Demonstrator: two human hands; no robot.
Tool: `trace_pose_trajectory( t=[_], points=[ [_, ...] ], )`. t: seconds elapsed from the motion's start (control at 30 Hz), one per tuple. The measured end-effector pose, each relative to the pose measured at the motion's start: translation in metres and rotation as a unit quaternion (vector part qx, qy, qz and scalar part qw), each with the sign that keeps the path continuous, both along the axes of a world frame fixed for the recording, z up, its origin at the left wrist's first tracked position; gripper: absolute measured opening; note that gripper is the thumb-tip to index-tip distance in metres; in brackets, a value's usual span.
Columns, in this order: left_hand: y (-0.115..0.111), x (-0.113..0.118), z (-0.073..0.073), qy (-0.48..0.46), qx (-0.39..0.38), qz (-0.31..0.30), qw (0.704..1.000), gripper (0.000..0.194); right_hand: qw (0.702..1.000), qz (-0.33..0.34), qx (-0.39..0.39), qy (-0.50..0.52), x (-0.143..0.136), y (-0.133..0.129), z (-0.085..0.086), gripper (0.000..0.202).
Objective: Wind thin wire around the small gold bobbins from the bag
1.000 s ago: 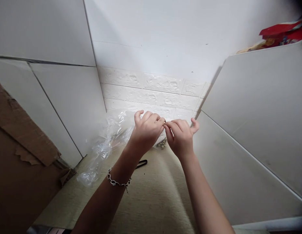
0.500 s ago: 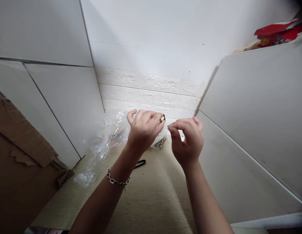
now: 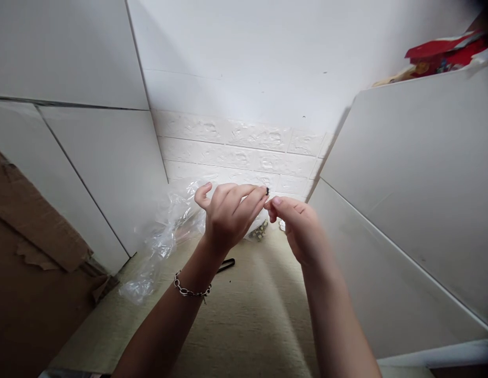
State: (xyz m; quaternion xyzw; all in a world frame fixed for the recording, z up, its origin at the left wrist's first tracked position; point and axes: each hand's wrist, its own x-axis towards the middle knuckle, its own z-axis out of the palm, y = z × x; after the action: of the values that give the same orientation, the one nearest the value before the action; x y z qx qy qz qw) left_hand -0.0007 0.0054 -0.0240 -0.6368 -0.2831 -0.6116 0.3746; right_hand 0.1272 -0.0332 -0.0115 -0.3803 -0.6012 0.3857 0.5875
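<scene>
My left hand [image 3: 232, 212] wears a chain bracelet [image 3: 191, 290] at the wrist. Its fingers pinch a small black-and-yellow component [image 3: 267, 191], of which only the dark end shows past the fingertips. Close beside that end, my right hand [image 3: 297, 223] is closed, thumb against the curled fingers. Anything in that pinch is too small or hidden to make out. Behind and below the hands, a clear plastic bag [image 3: 250, 232] holds several similar yellow-and-black pieces [image 3: 261, 231].
A dark, narrow looped tool [image 3: 227, 265] lies partly behind my left wrist on the table [image 3: 244, 325]. Crumpled clear plastic [image 3: 161, 241] spreads at the left. White panels [image 3: 405, 210] flank both sides, with brown cardboard [image 3: 39, 252] at the left and a red item [image 3: 444, 50] upper right.
My right hand has turned and moved left, bringing its fingertips up to those of my left hand. The component's yellow middle is now covered.
</scene>
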Motion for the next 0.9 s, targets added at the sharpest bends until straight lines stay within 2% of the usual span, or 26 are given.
trace_pose_trajectory(
  t=[0.2, 0.43, 0.53, 0.6, 0.63, 0.67, 0.7, 0.77, 0.8, 0.83, 0.87, 0.9],
  points=[
    [0.005, -0.002, 0.001, 0.020, 0.077, 0.019, 0.997, 0.010, 0.999, 0.017, -0.039, 0.016, -0.002, 0.001, 0.001, 0.031],
    [0.012, -0.005, -0.003, 0.046, 0.081, 0.024, 0.995, 0.011, 0.998, 0.022, -0.047, 0.030, -0.004, 0.009, -0.005, 0.029],
    [0.012, -0.002, -0.004, 0.022, 0.018, -0.021, 0.999, 0.006, 0.999, -0.002, -0.017, 0.033, -0.005, 0.013, -0.009, 0.030],
    [0.010, 0.001, -0.003, -0.031, -0.087, -0.115, 0.989, 0.004, 0.997, -0.057, 0.042, 0.037, -0.006, 0.014, -0.010, 0.025],
    [0.010, 0.003, -0.001, -0.070, -0.159, -0.184, 0.967, 0.007, 0.991, -0.094, 0.082, 0.037, -0.006, 0.014, -0.010, 0.020],
    [0.008, 0.004, 0.000, -0.112, -0.238, -0.265, 0.928, 0.011, 0.982, -0.132, 0.130, 0.031, -0.006, 0.013, -0.010, 0.013],
    [0.007, 0.005, 0.001, -0.154, -0.314, -0.350, 0.869, 0.016, 0.969, -0.166, 0.182, 0.017, -0.005, 0.012, -0.009, 0.007],
    [0.004, 0.006, 0.004, -0.218, -0.435, -0.501, 0.716, 0.021, 0.936, -0.213, 0.280, -0.030, -0.005, 0.009, -0.008, 0.007],
    [0.003, 0.007, 0.006, -0.230, -0.472, -0.559, 0.642, 0.021, 0.919, -0.227, 0.318, -0.058, -0.005, 0.008, -0.007, 0.009],
    [0.001, 0.007, 0.007, -0.228, -0.495, -0.604, 0.581, 0.020, 0.904, -0.239, 0.344, -0.084, -0.005, 0.006, -0.006, 0.010],
    [-0.001, 0.007, 0.008, -0.218, -0.509, -0.638, 0.536, 0.018, 0.892, -0.252, 0.359, -0.105, -0.005, 0.003, -0.006, 0.010],
    [-0.003, 0.007, 0.009, -0.206, -0.519, -0.660, 0.503, 0.017, 0.883, -0.268, 0.365, -0.121, -0.006, 0.001, -0.005, 0.010]
  ],
)
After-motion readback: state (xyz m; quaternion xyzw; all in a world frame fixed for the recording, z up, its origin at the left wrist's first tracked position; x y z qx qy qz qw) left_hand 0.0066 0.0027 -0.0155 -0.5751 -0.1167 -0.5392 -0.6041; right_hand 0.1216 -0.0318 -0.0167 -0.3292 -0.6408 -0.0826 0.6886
